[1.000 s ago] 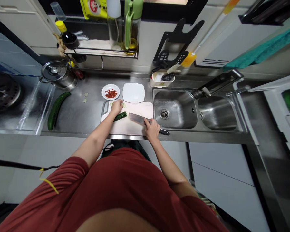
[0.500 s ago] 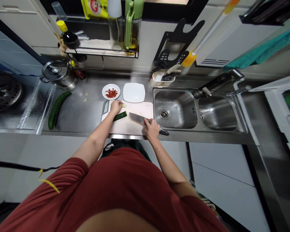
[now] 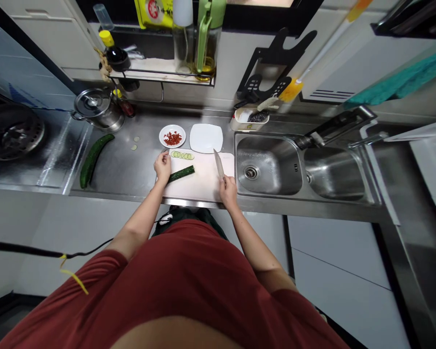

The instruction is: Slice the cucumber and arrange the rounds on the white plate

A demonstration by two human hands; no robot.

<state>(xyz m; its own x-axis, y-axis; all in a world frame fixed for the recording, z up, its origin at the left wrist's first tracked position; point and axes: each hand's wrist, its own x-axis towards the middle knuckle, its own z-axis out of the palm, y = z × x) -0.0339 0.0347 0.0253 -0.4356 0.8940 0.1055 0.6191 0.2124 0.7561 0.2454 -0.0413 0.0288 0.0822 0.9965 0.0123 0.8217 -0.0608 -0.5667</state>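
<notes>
Fingers of the right hand (image 3: 228,190) wrap closed around the handle of a kitchen knife (image 3: 219,165), just below the centre of the frame. Its blade points up the frame, away from the person, and lies over the right part of the white cutting board (image 3: 203,186); whether the edge touches the board I cannot tell.

Left of it, the left hand (image 3: 162,167) rests at the board's left edge, fingers loosely curled, against the near end of a cut cucumber piece (image 3: 181,173). How firmly it grips that piece does not show at this size. The piece lies slanted on the board, its free end aimed up and to the right, apart from the blade.

Above the piece, along the board's far edge, sits a short row of cucumber slices (image 3: 182,155).

Beyond the board stand a small round dish of red chopped pieces (image 3: 172,136) and, beside it to the right, a square white plate (image 3: 206,137). A whole cucumber (image 3: 95,156) lies on the steel counter (image 3: 131,167) at centre left, with two stray slices (image 3: 135,143) between it and the dish. A lidded steel pot (image 3: 98,106) stands in the upper left, and a double sink (image 3: 269,167) fills the right of the counter.
</notes>
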